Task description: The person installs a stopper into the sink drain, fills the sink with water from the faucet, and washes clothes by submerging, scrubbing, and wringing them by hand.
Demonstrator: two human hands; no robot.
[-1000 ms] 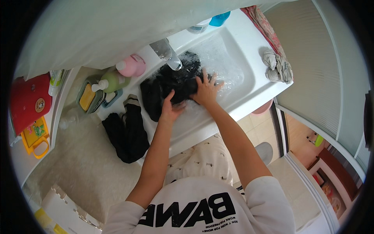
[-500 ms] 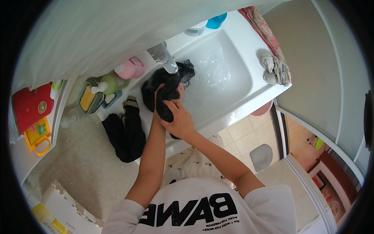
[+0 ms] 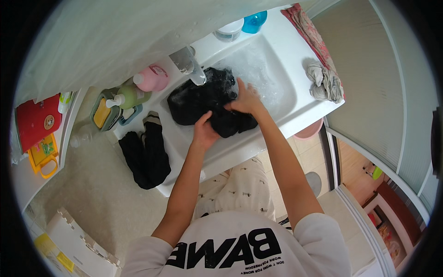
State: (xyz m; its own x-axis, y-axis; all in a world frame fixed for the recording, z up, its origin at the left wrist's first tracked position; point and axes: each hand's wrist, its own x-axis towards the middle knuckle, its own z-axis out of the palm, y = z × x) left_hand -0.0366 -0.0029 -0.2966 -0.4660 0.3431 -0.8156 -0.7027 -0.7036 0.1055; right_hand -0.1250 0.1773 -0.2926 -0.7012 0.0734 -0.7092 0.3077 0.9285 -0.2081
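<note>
A wet black garment (image 3: 203, 97) lies bunched in the white sink (image 3: 282, 78), with bubbly water around it and the silver faucet (image 3: 197, 74) above its far edge. My left hand (image 3: 205, 132) is at the garment's near side, thumb raised apart, its fingers partly hidden against the cloth. On the right side, my right hand (image 3: 247, 98) is open with fingers spread, its lower part touching the cloth. A fold of the garment hangs toward the sink's front rim between and below both hands.
Left of the basin lies another black garment with a grey band (image 3: 146, 154). Pink (image 3: 152, 77) and green (image 3: 134, 97) pump bottles stand behind it, beside a yellow sponge (image 3: 101, 113) in a holder. Grey cloths (image 3: 325, 82) sit on the right corner. A white tub (image 3: 229, 30) and blue bottle (image 3: 254, 21) stand at the back.
Both hands were together gripping a twisted part of the black garment. They have since moved apart, the right hand to the right, and the garment has spread out lower in the sink.
</note>
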